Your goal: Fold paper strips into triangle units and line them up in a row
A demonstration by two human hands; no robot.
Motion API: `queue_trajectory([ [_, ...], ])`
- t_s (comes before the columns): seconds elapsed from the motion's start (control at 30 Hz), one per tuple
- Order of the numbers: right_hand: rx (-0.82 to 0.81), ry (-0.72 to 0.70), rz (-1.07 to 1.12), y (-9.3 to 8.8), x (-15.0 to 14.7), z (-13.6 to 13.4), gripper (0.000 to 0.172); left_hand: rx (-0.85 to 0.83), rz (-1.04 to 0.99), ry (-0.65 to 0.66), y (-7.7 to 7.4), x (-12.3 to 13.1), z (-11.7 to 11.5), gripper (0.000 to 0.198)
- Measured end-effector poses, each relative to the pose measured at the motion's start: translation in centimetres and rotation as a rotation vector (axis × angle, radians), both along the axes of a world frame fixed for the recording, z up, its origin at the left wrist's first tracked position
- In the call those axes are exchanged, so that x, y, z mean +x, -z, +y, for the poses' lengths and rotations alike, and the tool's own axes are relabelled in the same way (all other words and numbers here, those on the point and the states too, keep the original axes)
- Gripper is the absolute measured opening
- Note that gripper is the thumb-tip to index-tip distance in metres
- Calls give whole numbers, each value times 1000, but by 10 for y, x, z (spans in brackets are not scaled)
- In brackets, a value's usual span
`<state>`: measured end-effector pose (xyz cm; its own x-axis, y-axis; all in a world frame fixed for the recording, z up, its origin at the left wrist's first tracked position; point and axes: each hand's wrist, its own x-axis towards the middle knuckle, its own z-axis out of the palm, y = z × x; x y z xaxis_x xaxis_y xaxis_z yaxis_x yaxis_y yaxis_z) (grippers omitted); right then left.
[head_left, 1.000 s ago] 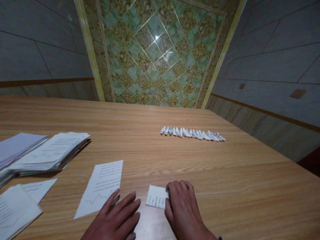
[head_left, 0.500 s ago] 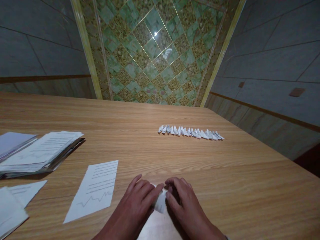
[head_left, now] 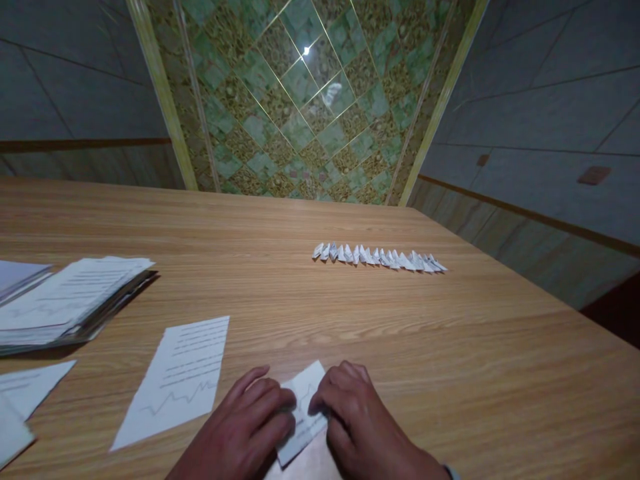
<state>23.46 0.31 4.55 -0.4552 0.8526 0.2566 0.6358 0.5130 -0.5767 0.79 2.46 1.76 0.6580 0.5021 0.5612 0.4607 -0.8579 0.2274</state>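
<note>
Both hands, left hand [head_left: 240, 433] and right hand [head_left: 365, 433], pinch a small printed paper slip [head_left: 303, 407] with curled fingers on the wooden table [head_left: 450, 347]; tiled walls [head_left: 305, 100] rise behind.

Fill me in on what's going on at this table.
A person is working at a wooden table with bare hands. The left hand and right hand together hold a small printed slip near the table's near edge, fingers on its two sides. A larger printed sheet lies flat just to the left, with a stack of papers beyond it. Farther out, a row of small folded paper pieces is lined up.
</note>
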Motion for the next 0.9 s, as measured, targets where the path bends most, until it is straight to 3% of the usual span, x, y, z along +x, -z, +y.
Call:
queue_trajectory([
  [0.13,-18,13,-17,3,0,-1,38,-85,40,53,2,-7,-7,20],
  [0.3,-42,22,-78,-6,-4,-6,36,-289,13,-5,-9,-3,-8,17],
  [0.53,-109,55,-120,-11,-10,-7,14,-489,35,-201,-9,3,-5,19],
  [0.9,-92,171,-93,2,-17,-9,18,-496,91,-292,-17,6,1,22],
])
